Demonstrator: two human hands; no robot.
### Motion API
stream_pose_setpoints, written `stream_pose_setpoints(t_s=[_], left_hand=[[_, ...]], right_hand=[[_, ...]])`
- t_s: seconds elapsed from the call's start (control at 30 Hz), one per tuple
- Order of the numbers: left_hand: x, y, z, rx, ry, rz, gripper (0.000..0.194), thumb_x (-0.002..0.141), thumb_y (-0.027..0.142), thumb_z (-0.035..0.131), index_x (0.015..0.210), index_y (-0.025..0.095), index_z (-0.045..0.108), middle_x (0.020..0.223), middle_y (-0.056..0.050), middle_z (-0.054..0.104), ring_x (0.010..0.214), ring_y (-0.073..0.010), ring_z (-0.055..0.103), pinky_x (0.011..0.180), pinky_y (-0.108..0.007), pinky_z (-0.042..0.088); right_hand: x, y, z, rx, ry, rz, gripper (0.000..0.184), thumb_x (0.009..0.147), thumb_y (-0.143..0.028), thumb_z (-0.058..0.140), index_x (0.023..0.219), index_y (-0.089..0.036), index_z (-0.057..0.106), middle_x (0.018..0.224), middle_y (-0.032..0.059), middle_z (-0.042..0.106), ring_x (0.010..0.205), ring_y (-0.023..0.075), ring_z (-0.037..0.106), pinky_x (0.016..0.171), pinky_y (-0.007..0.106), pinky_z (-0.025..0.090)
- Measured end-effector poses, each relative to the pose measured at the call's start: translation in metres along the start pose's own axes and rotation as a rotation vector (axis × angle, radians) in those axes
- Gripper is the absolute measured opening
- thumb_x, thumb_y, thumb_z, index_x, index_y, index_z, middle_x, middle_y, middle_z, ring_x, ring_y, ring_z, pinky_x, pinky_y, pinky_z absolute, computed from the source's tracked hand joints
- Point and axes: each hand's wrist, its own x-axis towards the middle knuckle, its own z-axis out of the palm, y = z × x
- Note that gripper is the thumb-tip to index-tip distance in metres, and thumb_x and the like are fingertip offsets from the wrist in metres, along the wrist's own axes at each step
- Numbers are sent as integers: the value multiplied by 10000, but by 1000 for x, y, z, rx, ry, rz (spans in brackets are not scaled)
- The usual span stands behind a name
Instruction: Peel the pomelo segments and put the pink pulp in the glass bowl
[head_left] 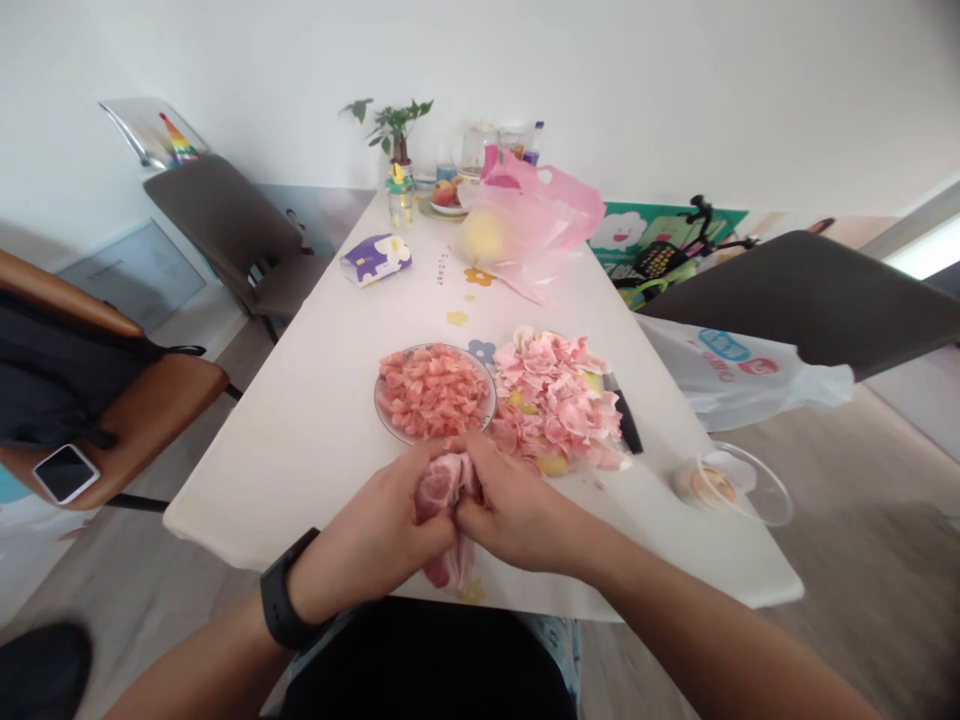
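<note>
"While the left hand (367,530) and right hand (517,515) meet, what's between them?"

"One soft, pink slab of raw meat (439,490), gripped closely over the table (300,480), near one round plate (377,400) of diced cubes and one ragged heap (559,395) of slices."

Forward passage of the left hand (367,530) is blocked by the plate of diced raw meat (376,405), and that of the right hand (517,515) by the heap of sliced raw meat (559,400). Its right side is flanked by a kitchen knife (625,415). Passage is offered over the white tabletop (300,430) left of the plate, and rightward between the knife and a plastic tub (731,485).
</note>
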Motion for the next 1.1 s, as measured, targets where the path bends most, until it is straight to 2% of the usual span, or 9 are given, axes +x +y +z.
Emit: stream_pose_setpoints(t_s=[0.1, 0.27, 0.47, 0.63, 0.77, 0.97, 1.1], left_hand=[[-1, 1, -1, -49, -48, -13, 519, 819, 91, 582, 1319, 227, 610, 950, 8, 767, 688, -155, 740, 740, -281, 585], [-1, -4, -2, -59, -26, 17, 495, 824, 97, 608, 1299, 237, 633, 1030, 0, 768, 866, -178, 739, 782, -266, 561], [1, -10, -1, -146, -44, -22, 468, 837, 164, 632, 1303, 212, 638, 1072, -40, 769, 896, -208, 724, 814, -313, 572], [3, -12, 2, -203, 5, -57, 500, 823, 256, 663, 1318, 191, 623, 1038, -61, 769, 883, -232, 718, 816, -355, 581], [4, -10, 1, -248, 53, -70, 476, 787, 270, 679, 1254, 184, 648, 1005, -52, 765, 849, -225, 710, 779, -344, 577], [7, -12, -1, -307, 89, -75, 414, 789, 273, 687, 1194, 188, 656, 980, -36, 749, 848, -211, 691, 777, -330, 559], [7, -16, -1, -342, 138, -85, 451, 796, 315, 685, 1225, 183, 640, 992, -46, 751, 876, -226, 694, 794, -354, 567]], right_hand=[[-1, 6, 3, 43, -4, -11, 362, 832, -201, 609, 1187, -224, 539, 1120, 92, 705, 1002, 277, 660, 837, 402, 477], [-4, 13, 2, 109, -20, -88, 414, 821, -180, 588, 1227, -224, 522, 1111, 94, 692, 990, 277, 649, 845, 422, 483], [-8, 16, 1, 119, -20, -90, 331, 825, -176, 584, 1147, -235, 529, 1024, 59, 671, 903, 246, 614, 786, 392, 470], [-9, 18, 1, 176, 53, -94, 378, 813, -148, 589, 1176, -243, 547, 1050, 54, 674, 925, 242, 616, 807, 391, 462], [-11, 18, 1, 240, 110, -81, 313, 842, -165, 588, 1142, -251, 558, 969, 24, 646, 829, 211, 596, 750, 365, 457], [-11, 22, 6, 343, 208, -97, 318, 848, -165, 585, 1151, -260, 569, 863, -18, 593, 741, 181, 557, 688, 341, 459], [-11, 25, 9, 548, 278, -102, 347, 839, -142, 591, 1161, -266, 556, 970, 4, 633, 806, 179, 594, 700, 331, 486]])
